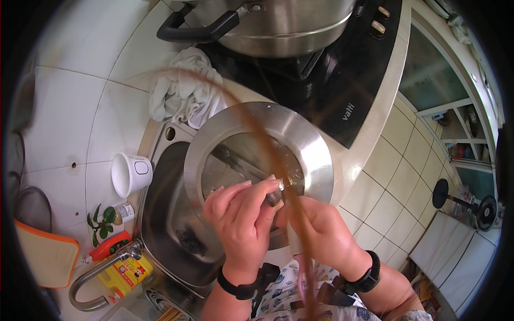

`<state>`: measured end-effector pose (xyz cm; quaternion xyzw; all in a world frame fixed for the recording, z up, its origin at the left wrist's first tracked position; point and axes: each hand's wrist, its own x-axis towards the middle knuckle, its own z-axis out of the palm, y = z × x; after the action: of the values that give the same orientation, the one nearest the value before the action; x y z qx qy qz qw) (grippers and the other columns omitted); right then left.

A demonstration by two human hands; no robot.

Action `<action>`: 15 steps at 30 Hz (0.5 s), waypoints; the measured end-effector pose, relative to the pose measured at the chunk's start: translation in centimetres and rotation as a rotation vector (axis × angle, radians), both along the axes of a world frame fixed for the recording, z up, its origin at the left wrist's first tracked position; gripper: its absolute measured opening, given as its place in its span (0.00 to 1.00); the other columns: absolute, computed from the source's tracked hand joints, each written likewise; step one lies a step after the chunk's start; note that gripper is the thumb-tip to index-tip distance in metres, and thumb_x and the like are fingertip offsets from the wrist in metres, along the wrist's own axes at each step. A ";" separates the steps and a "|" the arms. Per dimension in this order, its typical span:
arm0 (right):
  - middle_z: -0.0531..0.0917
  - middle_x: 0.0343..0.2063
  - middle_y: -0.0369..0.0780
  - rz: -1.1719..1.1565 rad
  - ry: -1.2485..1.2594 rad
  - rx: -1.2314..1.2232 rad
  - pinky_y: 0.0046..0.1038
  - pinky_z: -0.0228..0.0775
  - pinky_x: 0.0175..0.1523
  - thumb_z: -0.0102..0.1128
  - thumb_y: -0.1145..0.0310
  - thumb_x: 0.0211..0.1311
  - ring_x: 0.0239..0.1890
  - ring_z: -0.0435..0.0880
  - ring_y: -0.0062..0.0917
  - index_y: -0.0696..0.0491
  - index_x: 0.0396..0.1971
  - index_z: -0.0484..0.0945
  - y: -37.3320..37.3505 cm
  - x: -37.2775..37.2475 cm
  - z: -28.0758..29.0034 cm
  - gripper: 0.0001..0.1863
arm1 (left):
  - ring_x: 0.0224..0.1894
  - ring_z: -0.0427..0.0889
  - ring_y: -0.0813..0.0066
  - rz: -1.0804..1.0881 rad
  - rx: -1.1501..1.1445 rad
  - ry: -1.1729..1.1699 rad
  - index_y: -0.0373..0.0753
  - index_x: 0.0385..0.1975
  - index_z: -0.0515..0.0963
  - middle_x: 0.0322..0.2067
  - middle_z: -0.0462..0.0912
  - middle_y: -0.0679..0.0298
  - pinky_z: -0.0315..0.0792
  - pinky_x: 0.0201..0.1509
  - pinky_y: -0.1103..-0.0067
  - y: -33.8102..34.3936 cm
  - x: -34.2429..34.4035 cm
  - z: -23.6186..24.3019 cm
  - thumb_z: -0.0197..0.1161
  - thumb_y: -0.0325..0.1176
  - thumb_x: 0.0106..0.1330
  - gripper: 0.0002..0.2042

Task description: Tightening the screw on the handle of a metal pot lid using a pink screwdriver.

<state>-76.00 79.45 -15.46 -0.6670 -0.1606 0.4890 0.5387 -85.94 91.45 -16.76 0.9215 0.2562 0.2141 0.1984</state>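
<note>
Over a wide steel basin (313,150), my left hand (241,219) is closed on a small greyish item with a white bit (276,193) at the fingertips. My right hand (326,230) is beside it, wrapped round a pale handle (294,241); its working end is hidden. Inside the basin, a dark elongated object (230,163) lies behind the fingers, too unclear to name. A blurred brown strand crosses close before the camera, obscuring part of both held things.
The sink (160,214), faucet (85,283), white cup (128,174) and bottles (110,243) are left. A crumpled cloth (182,91), black cooktop (342,80) and large pot (284,27) are beyond the basin. Tiled floor (391,176) and glass-fronted cabinets (439,64) are right.
</note>
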 end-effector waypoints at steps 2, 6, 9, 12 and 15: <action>0.78 0.19 0.41 -0.038 -0.047 0.063 0.28 0.69 0.31 0.50 0.64 0.75 0.21 0.74 0.23 0.60 0.32 0.80 -0.1 -0.1 -0.1 0.16 | 0.49 0.77 0.75 0.006 -0.009 0.000 0.52 0.42 0.84 0.40 0.87 0.78 0.59 0.62 0.70 0.0 0.0 0.0 0.64 0.38 0.63 0.09; 0.79 0.19 0.42 -0.044 -0.058 0.043 0.29 0.70 0.32 0.50 0.65 0.75 0.22 0.75 0.24 0.60 0.32 0.80 -0.2 -0.2 -0.2 0.16 | 0.48 0.77 0.75 0.009 -0.023 -0.010 0.52 0.42 0.84 0.40 0.87 0.78 0.59 0.62 0.71 -0.1 0.1 0.0 0.65 0.38 0.63 0.09; 0.79 0.19 0.42 -0.055 -0.096 0.078 0.29 0.70 0.32 0.50 0.65 0.75 0.22 0.76 0.25 0.60 0.32 0.80 0.0 -0.4 -0.3 0.16 | 0.48 0.77 0.76 0.010 -0.012 -0.002 0.52 0.42 0.84 0.40 0.87 0.78 0.59 0.62 0.71 0.0 0.0 0.0 0.65 0.39 0.63 0.09; 0.79 0.19 0.43 -0.050 -0.055 0.026 0.29 0.70 0.32 0.50 0.65 0.75 0.22 0.76 0.25 0.60 0.32 0.80 0.0 -0.1 0.1 0.16 | 0.49 0.77 0.76 0.008 -0.010 -0.006 0.52 0.43 0.84 0.40 0.87 0.78 0.59 0.62 0.71 0.0 -0.2 0.1 0.65 0.39 0.63 0.09; 0.79 0.19 0.43 -0.007 0.023 -0.048 0.29 0.70 0.32 0.50 0.65 0.75 0.22 0.76 0.25 0.60 0.32 0.80 0.0 0.2 0.3 0.16 | 0.49 0.77 0.76 0.002 -0.001 0.005 0.52 0.43 0.84 0.41 0.87 0.79 0.59 0.62 0.71 0.1 -0.1 0.0 0.64 0.39 0.64 0.10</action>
<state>-75.83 79.46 -15.17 -0.6748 -0.1405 0.4985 0.5258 -86.00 91.50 -16.79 0.9217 0.2578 0.2118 0.1979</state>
